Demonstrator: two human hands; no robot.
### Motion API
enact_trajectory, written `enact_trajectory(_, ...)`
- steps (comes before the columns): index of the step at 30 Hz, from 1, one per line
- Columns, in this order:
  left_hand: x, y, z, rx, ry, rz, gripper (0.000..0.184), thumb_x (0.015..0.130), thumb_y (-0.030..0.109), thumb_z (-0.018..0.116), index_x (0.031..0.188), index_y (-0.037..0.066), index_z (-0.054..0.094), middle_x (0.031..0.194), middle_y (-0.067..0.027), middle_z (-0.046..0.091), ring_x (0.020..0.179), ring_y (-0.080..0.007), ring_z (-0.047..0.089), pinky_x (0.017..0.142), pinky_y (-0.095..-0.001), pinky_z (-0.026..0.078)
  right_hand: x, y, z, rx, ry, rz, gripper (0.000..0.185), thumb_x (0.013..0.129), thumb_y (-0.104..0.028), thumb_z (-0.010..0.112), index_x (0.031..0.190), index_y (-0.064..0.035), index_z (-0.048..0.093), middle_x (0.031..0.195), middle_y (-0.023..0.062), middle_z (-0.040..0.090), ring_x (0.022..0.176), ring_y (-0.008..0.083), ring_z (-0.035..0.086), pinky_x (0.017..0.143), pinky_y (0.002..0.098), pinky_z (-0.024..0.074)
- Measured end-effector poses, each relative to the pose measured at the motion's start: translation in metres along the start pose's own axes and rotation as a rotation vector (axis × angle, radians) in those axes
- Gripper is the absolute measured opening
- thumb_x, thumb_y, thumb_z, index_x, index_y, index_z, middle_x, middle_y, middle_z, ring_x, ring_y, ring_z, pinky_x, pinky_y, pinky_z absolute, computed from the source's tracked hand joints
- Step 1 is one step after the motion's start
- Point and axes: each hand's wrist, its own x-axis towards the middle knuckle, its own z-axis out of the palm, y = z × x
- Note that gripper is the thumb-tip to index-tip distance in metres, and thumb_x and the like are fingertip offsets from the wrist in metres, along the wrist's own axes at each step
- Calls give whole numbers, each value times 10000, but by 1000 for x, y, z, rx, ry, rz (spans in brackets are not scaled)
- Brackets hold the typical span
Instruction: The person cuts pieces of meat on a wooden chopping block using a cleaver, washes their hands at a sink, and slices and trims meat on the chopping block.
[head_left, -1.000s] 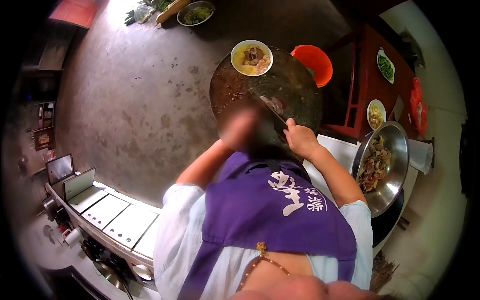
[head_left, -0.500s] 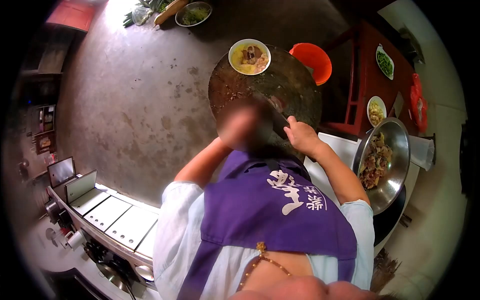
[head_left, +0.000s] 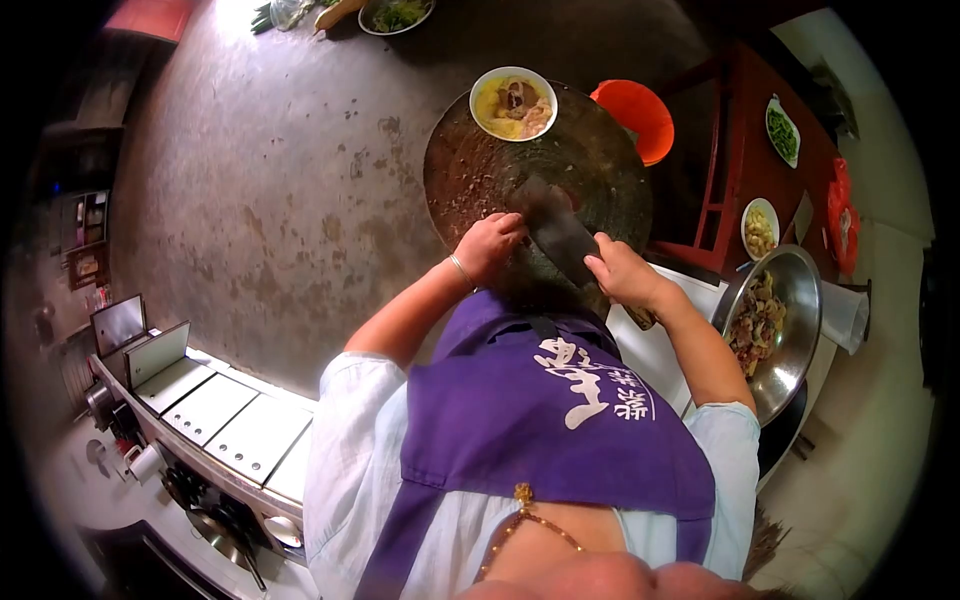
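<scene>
My right hand (head_left: 624, 273) grips a cleaver (head_left: 562, 238) over a round wooden chopping block (head_left: 455, 180). The broad dark blade slants up and left, its flat side showing, while the handle's end sticks out below the hand. On the block's near left part, my left hand (head_left: 487, 248) has its fingers curled together beside the blade; what they hold, if anything, is hidden. A small patch of reddish meat (head_left: 570, 197) shows just beyond the blade. At the block's far edge stands a white bowl (head_left: 551, 103) of pale and dark raw meat in yellow liquid.
An orange bucket (head_left: 640, 115) stands behind the block. To the right are a steel basin (head_left: 797, 330) of meat pieces, a bowl (head_left: 759, 229) of pale chopped bits and a plate (head_left: 782, 133) of greens on a red cabinet (head_left: 745, 100). A tiled stove (head_left: 235, 435) is at lower left.
The cleaver has turned so that its flat side shows. My left hand, blurred earlier, is now sharp beside the blade. The whole view has shifted slightly.
</scene>
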Motion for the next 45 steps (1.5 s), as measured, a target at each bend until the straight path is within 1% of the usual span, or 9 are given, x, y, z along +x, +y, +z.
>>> enact_trajectory(2,-1,-3,4,-17,13,-11,261,699,73,574,953,64,634,1082,-117,579,974,-299,588,799,-364,505,2,-2,-2,37,-20,27,273,939,-205,490,1009,47,412,743,236,588,566,310,614,606,414,484)
enact_trajectory(5,0,-3,4,-24,35,-2,263,703,77,571,958,57,631,1081,-116,580,969,-298,592,793,-363,508,9,-2,0,65,-33,36,274,928,-202,504,1005,48,421,766,254,593,649,361,622,645,434,483)
enact_trajectory(10,0,2,0,-5,17,9,259,700,81,589,955,52,627,1082,-110,581,979,-292,590,792,-365,506,47,17,32,-45,163,-162,281,914,-223,512,989,38,441,829,301,598,830,470,576,723,497,455)
enact_trajectory(20,10,20,22,157,123,-135,255,725,160,648,956,59,615,1010,-95,567,935,-288,558,769,-374,498,5,33,32,-173,588,-222,270,921,-225,498,1014,21,441,724,275,601,692,462,579,628,528,446)
enact_trajectory(21,14,21,23,194,157,-139,263,723,165,648,961,59,612,1008,-93,565,930,-287,555,766,-377,498,0,36,32,-212,589,-237,256,916,-219,506,1000,14,440,722,274,602,684,456,581,623,525,448)
enact_trajectory(25,6,4,6,187,-53,42,271,727,137,630,986,53,625,1042,-86,565,960,-281,549,798,-370,489,-7,47,45,-228,539,-216,230,911,-211,514,985,-6,437,692,256,600,671,448,588,612,525,453)
enact_trajectory(28,-3,-1,-18,167,73,268,324,728,80,597,1050,59,631,1095,-89,566,997,-283,547,826,-368,482,-11,46,55,-243,510,-227,220,910,-209,517,988,-21,432,665,234,597,654,435,593,598,520,458)
enact_trajectory(35,-22,8,-16,82,121,101,374,714,78,607,1088,62,623,1105,-87,577,1024,-285,549,887,-381,476,-12,32,63,-389,442,-256,181,902,-176,508,959,-28,418,651,205,602,642,408,604,579,508,466)
enact_trajectory(45,-25,5,2,127,248,-13,196,673,72,612,867,60,642,1042,-88,601,961,-284,592,780,-364,520,8,10,74,-427,330,-154,160,907,-149,453,961,-3,417,704,240,623,707,417,629,637,508,487)
